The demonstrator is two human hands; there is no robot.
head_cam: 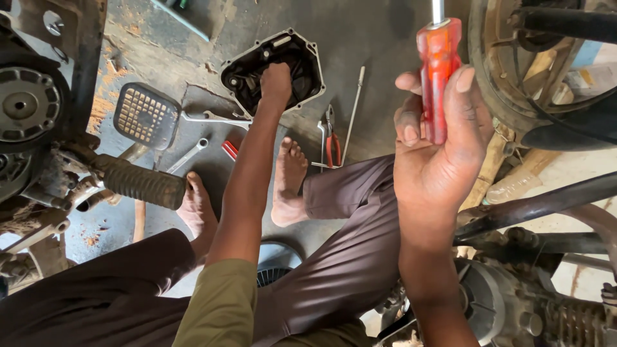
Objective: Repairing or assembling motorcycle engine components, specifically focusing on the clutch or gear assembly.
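— Where are your hands?

— Your right hand (pixel 437 148) is raised near the wheel (pixel 546 71), fingers closed around the red screwdriver handle (pixel 438 77) (its shaft leaves the top edge of the view). Your left hand (pixel 276 83) reaches down into the black engine cover (pixel 273 67) on the floor; I cannot tell how far it is closed.

— Is there room around the cover?

— Little. Pliers (pixel 332 141) and a thin rod (pixel 352 115) lie just beside its right edge, a wrench (pixel 188 154) near the lower left, your bare feet (pixel 289 180) below it
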